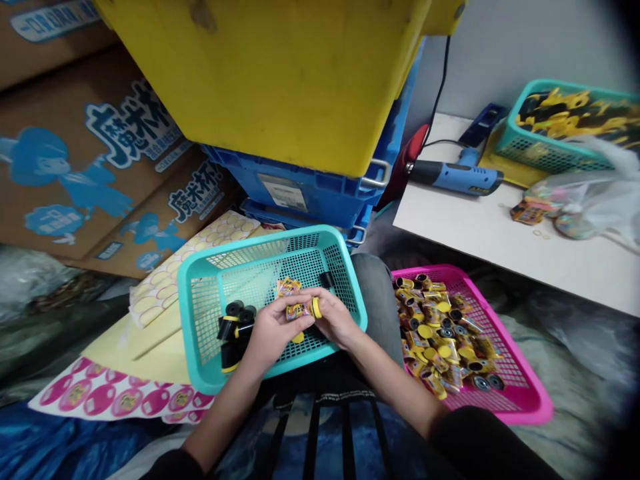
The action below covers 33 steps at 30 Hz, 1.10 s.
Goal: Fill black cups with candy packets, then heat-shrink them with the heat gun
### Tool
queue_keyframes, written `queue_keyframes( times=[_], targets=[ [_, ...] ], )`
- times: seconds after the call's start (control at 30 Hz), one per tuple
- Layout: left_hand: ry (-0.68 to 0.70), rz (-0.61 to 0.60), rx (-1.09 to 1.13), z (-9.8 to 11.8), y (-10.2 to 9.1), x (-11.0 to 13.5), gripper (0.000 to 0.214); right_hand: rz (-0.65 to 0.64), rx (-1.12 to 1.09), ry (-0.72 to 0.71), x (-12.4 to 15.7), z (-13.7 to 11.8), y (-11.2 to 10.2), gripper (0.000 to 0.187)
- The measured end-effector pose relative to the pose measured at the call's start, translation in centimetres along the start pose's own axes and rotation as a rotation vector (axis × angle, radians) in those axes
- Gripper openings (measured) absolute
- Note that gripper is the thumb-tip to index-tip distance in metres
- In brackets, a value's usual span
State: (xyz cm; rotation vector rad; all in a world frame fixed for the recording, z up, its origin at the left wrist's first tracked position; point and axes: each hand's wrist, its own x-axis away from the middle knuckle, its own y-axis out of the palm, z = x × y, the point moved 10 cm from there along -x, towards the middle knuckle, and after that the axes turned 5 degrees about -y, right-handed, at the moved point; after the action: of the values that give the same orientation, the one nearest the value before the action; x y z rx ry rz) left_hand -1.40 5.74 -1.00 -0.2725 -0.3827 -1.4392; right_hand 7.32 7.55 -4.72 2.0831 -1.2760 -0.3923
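Both my hands meet over a teal mesh basket point(200, 313) on my lap. My left hand point(273, 330) and my right hand point(334, 319) are closed together on one small roller point(304, 309) with a yellow end and a colourful sticker wrapped round it. Several plain black rollers point(235, 323) with yellow ends lie in the basket just left of my left hand. A loose sticker point(287, 287) lies in the basket above my fingers.
A pink mesh tray point(525, 393) at my right holds several stickered rollers. Sticker sheets point(110, 393) lie at the left. Behind stand blue crates point(310, 187), a yellow bin point(280, 73) and cardboard boxes point(100, 153). A white table point(500, 240) carries a blue power tool point(455, 177), a teal basket point(555, 133) and a plastic bag point(590, 200).
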Motion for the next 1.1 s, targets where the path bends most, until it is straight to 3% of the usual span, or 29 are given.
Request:
queue_keyframes(
  times=[0.23,0.37,0.5,0.7,0.8,0.9,0.97,1.03,1.1],
  targets=[
    [0.014,0.003,-0.036,0.3,-0.2,0.5,0.032,-0.060,0.075,-0.119,0.1,-0.4,-0.4,0.046],
    [0.042,-0.071,-0.066,0.9,0.7,0.7,0.030,-0.090,0.031,-0.063,0.5,-0.7,0.5,0.054],
    [0.105,-0.047,-0.120,1.6,1.2,0.7,0.026,-0.124,-0.030,-0.029,0.8,-0.5,1.6,0.062],
    [0.098,-0.108,-0.160,1.2,2.1,0.9,0.024,-0.157,0.081,-0.096,1.7,-0.8,1.0,0.062],
    [0.074,-0.123,-0.094,0.8,2.0,0.9,0.034,-0.157,0.268,-0.207,2.9,-2.9,0.2,0.060],
    [0.070,-0.125,-0.042,0.4,2.4,0.7,0.048,-0.163,0.689,-0.407,4.6,-6.2,0.7,0.053],
    [0.024,-0.218,-0.043,-0.3,3.9,0.7,0.055,-0.156,0.924,-0.546,5.9,-8.7,1.3,0.040],
    [-0.027,-0.349,-0.040,-0.9,5.5,1.0,0.063,-0.070,1.054,-0.604,6.9,-11.6,0.5,0.031],
    [-0.037,-0.384,-0.053,-0.9,5.7,0.9,0.067,0.119,1.195,-0.510,7.8,-14.6,-2.8,0.031]
  ],
)
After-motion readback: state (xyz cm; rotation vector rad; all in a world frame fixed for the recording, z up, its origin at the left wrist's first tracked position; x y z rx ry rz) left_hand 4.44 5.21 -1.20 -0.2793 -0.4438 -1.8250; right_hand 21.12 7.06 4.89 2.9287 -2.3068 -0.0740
